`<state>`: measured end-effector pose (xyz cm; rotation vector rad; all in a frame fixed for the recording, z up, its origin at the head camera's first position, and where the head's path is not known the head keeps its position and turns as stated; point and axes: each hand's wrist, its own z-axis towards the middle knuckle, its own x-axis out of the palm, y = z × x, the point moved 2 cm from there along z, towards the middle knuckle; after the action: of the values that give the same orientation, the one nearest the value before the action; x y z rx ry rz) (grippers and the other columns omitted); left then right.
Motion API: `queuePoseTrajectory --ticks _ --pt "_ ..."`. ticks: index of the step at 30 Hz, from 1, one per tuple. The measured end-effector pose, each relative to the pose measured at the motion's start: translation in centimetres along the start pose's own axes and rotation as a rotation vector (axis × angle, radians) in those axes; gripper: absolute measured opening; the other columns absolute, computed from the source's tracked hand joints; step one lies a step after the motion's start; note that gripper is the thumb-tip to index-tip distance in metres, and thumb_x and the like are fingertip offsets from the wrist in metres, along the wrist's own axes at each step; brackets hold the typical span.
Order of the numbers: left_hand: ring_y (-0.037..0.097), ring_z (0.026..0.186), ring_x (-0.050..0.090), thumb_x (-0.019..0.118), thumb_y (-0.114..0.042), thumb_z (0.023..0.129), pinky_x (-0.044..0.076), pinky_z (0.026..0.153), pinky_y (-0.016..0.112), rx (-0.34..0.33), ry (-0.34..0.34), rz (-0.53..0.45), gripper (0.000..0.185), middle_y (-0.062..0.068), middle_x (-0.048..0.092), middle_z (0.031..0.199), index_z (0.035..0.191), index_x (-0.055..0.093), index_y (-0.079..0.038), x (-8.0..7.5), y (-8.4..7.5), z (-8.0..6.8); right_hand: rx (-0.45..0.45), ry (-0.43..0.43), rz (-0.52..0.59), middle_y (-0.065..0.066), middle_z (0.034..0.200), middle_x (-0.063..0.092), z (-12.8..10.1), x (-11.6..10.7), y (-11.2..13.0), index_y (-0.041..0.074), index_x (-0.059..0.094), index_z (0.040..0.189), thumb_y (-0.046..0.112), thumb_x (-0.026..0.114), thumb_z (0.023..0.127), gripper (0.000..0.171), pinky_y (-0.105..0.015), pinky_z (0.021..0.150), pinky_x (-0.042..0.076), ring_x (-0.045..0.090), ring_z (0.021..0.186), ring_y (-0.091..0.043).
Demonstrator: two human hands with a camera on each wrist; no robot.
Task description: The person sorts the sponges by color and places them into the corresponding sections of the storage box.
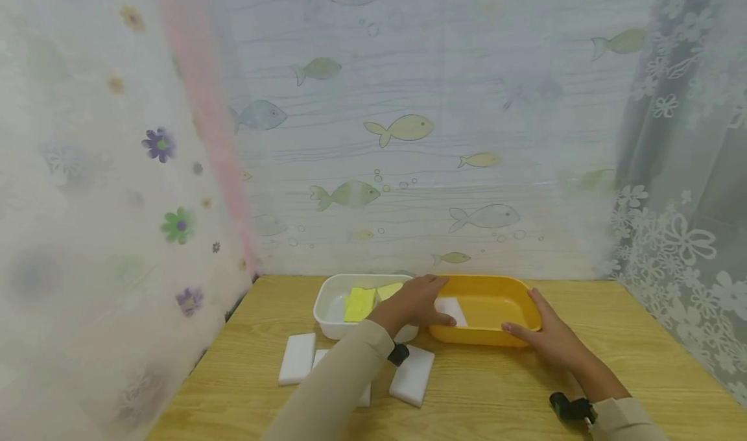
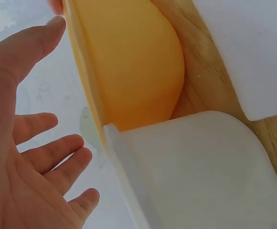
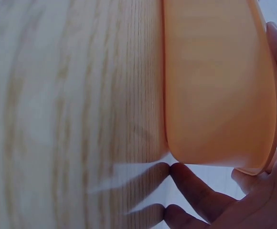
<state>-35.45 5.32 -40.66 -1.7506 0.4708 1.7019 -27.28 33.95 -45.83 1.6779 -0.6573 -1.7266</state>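
A yellow plastic basin [image 1: 490, 311] stands on the table with one white sponge block [image 1: 450, 310] inside its left end. My right hand [image 1: 551, 331] holds its front right corner, thumb at the rim and fingers against the outer end wall. The left hand [image 1: 414, 301] spreads over the place where the basin meets a white plastic basin [image 1: 329, 330]. In the left wrist view its thumb is close to the yellow rim, while the other fingers stay apart from both rims. Yellow sponge pieces [image 1: 358, 305] lie in the white basin, partly hidden by the left hand.
Several white sponge blocks lie on the wooden table [image 1: 484, 389] in front of the basins, one at the left [image 1: 297, 358] and another near the middle [image 1: 412, 376]. The left sleeve covers part of them. A fish-patterned curtain [image 1: 408, 168] hangs behind the table.
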Motion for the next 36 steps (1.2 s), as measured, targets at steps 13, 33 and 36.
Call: queuePoseTrajectory --ticks 13,33,36 --pt "0.027 0.151 0.039 0.072 -0.064 0.089 0.037 0.123 0.043 0.076 -0.044 -0.008 0.093 0.005 0.038 0.166 0.162 0.034 -0.020 -1.6 0.1 -4.2 -0.014 -0.010 -0.026 -0.029 0.170 -0.009 0.6 0.1 -0.1 0.007 -0.012 0.165 0.055 0.067 0.097 0.114 -0.082 0.112 0.016 0.005 0.151 -0.061" --pt "0.022 0.147 0.044 0.070 -0.064 0.091 0.043 0.119 0.044 0.183 -0.082 -0.161 0.089 -0.001 0.041 0.163 0.162 0.032 -0.026 -0.1 -0.1 -9.1 -0.003 0.003 -0.034 -0.030 0.170 -0.011 0.4 0.2 -0.2 0.007 -0.014 0.164 0.057 0.065 0.098 0.114 -0.083 0.111 0.017 0.005 0.150 -0.062" --pt "0.021 0.146 0.044 0.069 -0.064 0.091 0.044 0.118 0.044 0.193 -0.081 -0.161 0.088 -0.002 0.042 0.161 0.161 0.033 -0.026 0.2 0.0 -9.6 0.004 0.003 -0.031 -0.029 0.170 -0.011 0.2 0.1 -0.3 0.009 -0.014 0.164 0.057 0.065 0.098 0.114 -0.084 0.110 0.018 0.005 0.150 -0.062"
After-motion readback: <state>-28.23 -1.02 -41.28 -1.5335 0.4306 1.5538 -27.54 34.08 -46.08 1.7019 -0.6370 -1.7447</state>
